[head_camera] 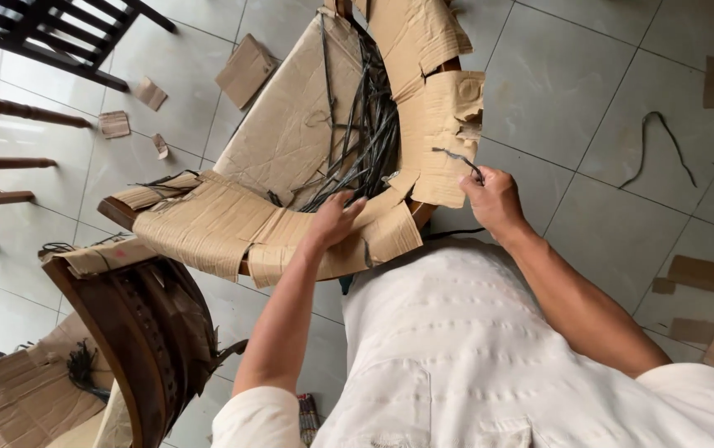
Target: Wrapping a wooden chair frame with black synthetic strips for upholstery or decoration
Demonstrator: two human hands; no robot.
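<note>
The left hand [334, 220] lies flat, fingers spread and loose, on the torn brown cardboard wrapping [233, 220] over the front edge of a dark wooden chair frame [121, 213], gripping nothing. The right hand [494, 199] pinches a thin black plastic strap [456, 158] between thumb and fingertips, beside a ragged cardboard flap [448, 124]. A tangle of black straps [365, 141] fills the hollow between the cardboard sides; where they end is hidden. Most of the frame is covered. A second wrapped chair [125, 332] is cut off at lower left. Cardboard scraps [245, 70] dot the grey tiled floor [589, 99].
</note>
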